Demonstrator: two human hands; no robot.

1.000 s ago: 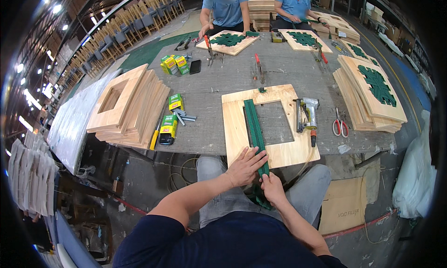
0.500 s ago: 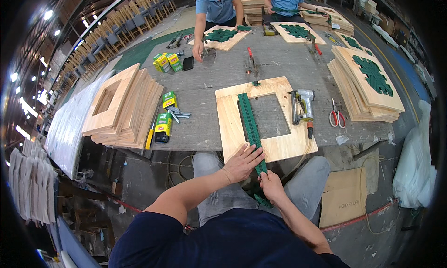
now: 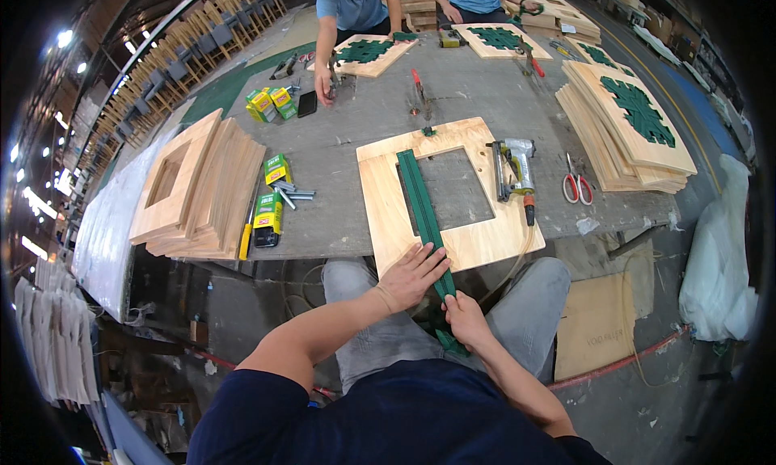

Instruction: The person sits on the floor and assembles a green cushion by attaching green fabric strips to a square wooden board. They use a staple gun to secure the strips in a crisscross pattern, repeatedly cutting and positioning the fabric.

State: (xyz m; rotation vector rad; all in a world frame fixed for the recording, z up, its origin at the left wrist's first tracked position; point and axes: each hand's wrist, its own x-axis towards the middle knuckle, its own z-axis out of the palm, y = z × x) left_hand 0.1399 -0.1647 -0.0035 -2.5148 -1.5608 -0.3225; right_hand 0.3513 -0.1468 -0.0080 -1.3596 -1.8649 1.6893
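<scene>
Before me a pale wooden panel (image 3: 377, 192) with a square opening lies on the table, its near edge over my lap. Green webbing straps (image 3: 419, 192) run lengthwise over the left side of the opening and hang past the near edge. My left hand (image 3: 412, 277) lies flat with fingers stretched on the straps and the panel's near edge. Just below that edge, my right hand (image 3: 467, 321) is closed on the straps, their loose end dangling beneath it. A staple gun (image 3: 517, 172) rests on the panel's right side, its hose trailing toward me.
Stacked wooden panels stand left (image 3: 182, 182) and right (image 3: 582, 126), the right stack topped with woven green webbing (image 3: 638, 113). Red-handled scissors (image 3: 576, 186), staple boxes (image 3: 267, 210), loose staples (image 3: 295, 194) and a yellow-handled tool (image 3: 246, 239) lie nearby. Two people (image 3: 356, 12) work across the table.
The whole view has shifted slightly. Both hands keep their places on the straps and panel. Across the table, the right-hand person's hands have changed position.
</scene>
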